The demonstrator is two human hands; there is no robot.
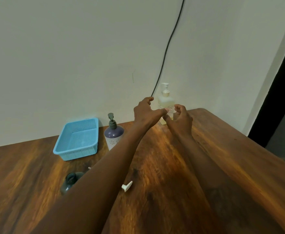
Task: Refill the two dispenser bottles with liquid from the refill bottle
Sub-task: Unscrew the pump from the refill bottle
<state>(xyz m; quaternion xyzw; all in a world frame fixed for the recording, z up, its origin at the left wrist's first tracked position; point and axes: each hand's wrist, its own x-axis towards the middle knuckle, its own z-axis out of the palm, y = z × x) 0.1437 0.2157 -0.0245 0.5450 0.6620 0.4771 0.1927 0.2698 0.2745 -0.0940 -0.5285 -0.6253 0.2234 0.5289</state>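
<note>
Basket (79,153) sits idle far left, the purple dispenser bottle (114,136) beside it. Left hand (145,114) spreads wide, thumb reaching the clear pump bottle (166,100) by the wall; right hand (182,120) hovers half-curled just beside it, neither gripping yet. Best bet: clamp the body with one hand, twist the pump with the other. Label print's too blurred to read.

On the brown wooden table (222,157), the purple round pump bottle (114,132) stands near the wall. The blue plastic mesh basket (76,139) sits just left of it. The clear plastic pump bottle (165,102) stands to its right, farther back. The dark bottle (71,181) and the small white plastic piece (127,186) sit in front of it.
</note>
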